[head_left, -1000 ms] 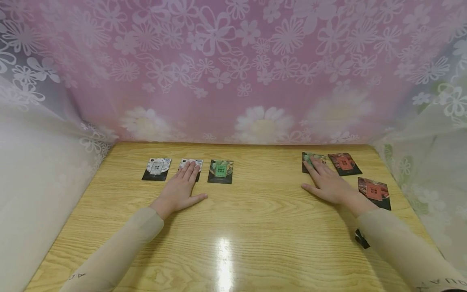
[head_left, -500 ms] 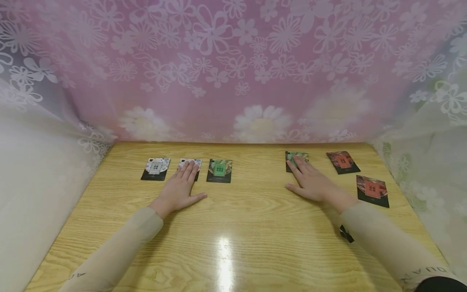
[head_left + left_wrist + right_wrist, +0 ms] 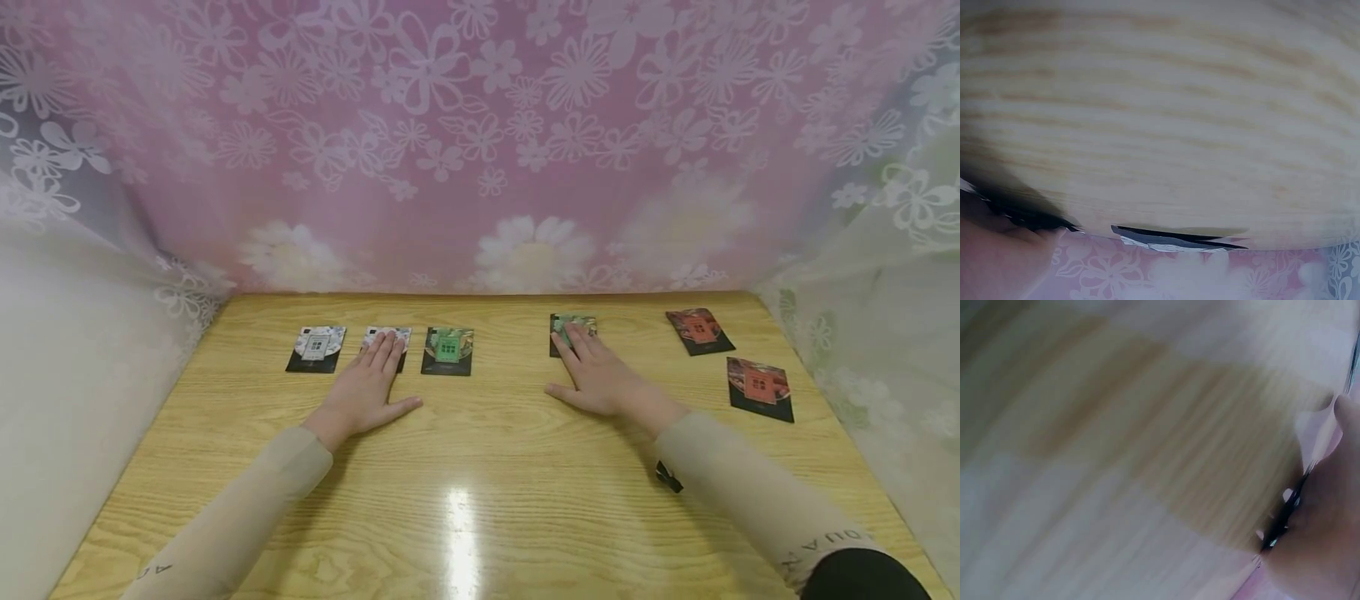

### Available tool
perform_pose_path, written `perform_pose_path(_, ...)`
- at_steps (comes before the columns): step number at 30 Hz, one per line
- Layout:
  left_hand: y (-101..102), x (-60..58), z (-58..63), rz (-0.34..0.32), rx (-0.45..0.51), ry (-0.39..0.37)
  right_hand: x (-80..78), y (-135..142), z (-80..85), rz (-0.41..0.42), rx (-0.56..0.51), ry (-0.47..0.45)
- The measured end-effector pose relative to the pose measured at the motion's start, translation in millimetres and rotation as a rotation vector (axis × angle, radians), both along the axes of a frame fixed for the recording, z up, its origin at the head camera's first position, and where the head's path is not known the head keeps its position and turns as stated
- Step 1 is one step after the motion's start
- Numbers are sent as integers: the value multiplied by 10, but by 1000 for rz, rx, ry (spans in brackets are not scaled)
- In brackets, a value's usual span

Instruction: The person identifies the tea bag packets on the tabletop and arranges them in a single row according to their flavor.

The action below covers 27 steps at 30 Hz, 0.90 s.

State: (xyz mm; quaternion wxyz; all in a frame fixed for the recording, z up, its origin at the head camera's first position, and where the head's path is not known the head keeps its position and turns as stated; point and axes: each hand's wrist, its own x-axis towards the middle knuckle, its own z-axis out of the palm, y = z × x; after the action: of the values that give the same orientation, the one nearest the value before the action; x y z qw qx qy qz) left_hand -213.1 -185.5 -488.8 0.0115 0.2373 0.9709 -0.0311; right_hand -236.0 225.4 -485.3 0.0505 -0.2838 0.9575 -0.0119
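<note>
My left hand [image 3: 365,387] rests with straight fingers on a white-and-black packet [image 3: 371,335], covering much of it. On its left lies another white-and-black packet [image 3: 316,349]; on its right, a green-and-black packet [image 3: 447,351]. My right hand [image 3: 596,373] presses its outstretched fingers on a second green-and-black packet [image 3: 558,342], part of which is hidden beneath them. In the left wrist view, the left hand [image 3: 1000,256] shows at the lower left, with a flat packet [image 3: 1172,240] seen edge-on. The right hand [image 3: 1319,531] appears at the right edge of the right wrist view.
Two red-and-black packets, one farther back [image 3: 701,332] and one nearer [image 3: 761,389], lie on the right of the wooden table [image 3: 465,467]. A pink floral curtain [image 3: 480,167] hangs behind the table, with pale sheets at both sides. A dark strap [image 3: 667,477] shows under the right sleeve.
My right hand has slid left with the green-and-black packet under its fingers, away from the red packets and toward the other green one. The left hand has stayed on its white packet.
</note>
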Motion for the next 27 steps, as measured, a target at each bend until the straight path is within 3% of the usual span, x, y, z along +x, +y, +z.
perform_pose_path(27,-1,-7,-30,5,-1,-2,189,-693,70,80,36,-34)
